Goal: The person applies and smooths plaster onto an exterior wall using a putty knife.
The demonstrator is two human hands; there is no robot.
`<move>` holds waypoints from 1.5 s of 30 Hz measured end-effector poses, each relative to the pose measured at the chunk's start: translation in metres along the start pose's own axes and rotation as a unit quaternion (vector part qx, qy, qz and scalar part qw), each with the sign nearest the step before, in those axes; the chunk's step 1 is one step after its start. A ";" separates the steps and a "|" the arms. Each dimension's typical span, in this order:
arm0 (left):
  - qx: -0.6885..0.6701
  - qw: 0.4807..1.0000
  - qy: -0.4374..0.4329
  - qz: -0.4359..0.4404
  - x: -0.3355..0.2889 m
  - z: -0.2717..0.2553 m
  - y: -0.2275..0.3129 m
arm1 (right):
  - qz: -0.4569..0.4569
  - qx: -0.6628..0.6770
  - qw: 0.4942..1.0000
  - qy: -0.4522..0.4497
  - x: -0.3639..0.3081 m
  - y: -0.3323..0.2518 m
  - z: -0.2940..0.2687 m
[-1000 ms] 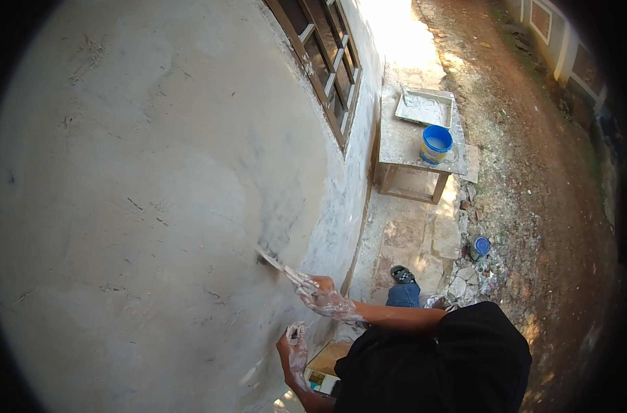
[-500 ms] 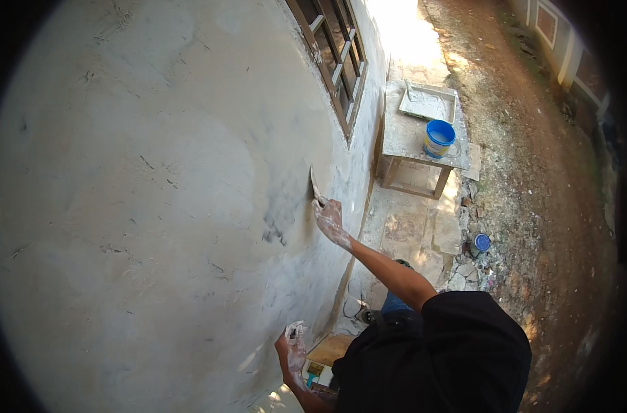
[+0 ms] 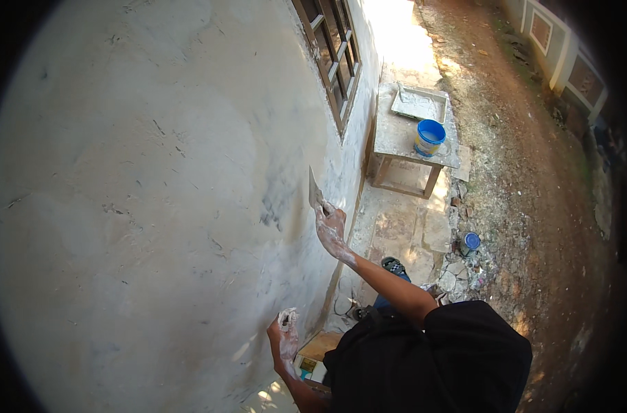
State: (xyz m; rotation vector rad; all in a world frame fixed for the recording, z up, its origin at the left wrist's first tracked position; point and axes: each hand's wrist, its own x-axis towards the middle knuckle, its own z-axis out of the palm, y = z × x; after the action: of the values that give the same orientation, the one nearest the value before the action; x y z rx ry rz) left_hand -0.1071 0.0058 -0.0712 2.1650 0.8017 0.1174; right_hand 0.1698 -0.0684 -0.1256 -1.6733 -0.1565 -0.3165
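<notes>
My right hand (image 3: 330, 226), smeared white, is closed around a putty knife (image 3: 314, 187). The thin, pale blade points up and away beside the plastered wall (image 3: 189, 227), near a dark grey smudged patch; whether it touches the wall I cannot tell. Lower down and closer to me, my left hand (image 3: 286, 334) is closed, its fingers caked with white paste. Whatever lies in its grip is too coated to make out. Just right of the left wrist is a brush with a teal handle (image 3: 305, 373), partly hidden by my body.
A barred window (image 3: 335, 62) sits in the wall. Farther along stands a stained wooden table (image 3: 396, 141) bearing a white tray (image 3: 398, 110) and a blue-rimmed bucket (image 3: 430, 141). A blue-lidded can (image 3: 470, 241) and broken rubble (image 3: 453, 275) lie along the path's edge.
The putty knife has turned, showing more of its blade face. The view has shifted slightly, and a sandalled foot shows more fully. My left hand keeps its closed grip.
</notes>
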 end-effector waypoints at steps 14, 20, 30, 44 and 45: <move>0.009 0.999 0.001 0.038 0.007 -0.013 -0.003 | -0.054 0.045 0.989 -0.127 -0.044 -0.048 -0.049; 0.065 0.995 0.008 0.071 0.006 -0.030 0.016 | -0.016 -0.050 0.997 0.060 0.165 0.023 0.003; 0.081 0.994 -0.001 0.073 0.005 -0.035 0.020 | -0.061 -0.059 0.996 0.031 0.262 0.062 0.021; 0.028 0.994 -0.047 0.096 0.025 -0.015 0.007 | -0.180 0.133 0.960 -0.167 -0.092 -0.047 -0.031; 0.024 0.994 -0.047 0.097 0.025 -0.013 0.012 | -0.102 0.091 0.979 -0.151 -0.066 -0.056 -0.049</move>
State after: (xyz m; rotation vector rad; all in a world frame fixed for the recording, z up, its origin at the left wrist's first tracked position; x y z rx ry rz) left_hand -0.0856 0.0239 -0.0582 2.2730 0.5453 0.0945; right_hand 0.0852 -0.1040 -0.0874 -1.5166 -0.5710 -0.1912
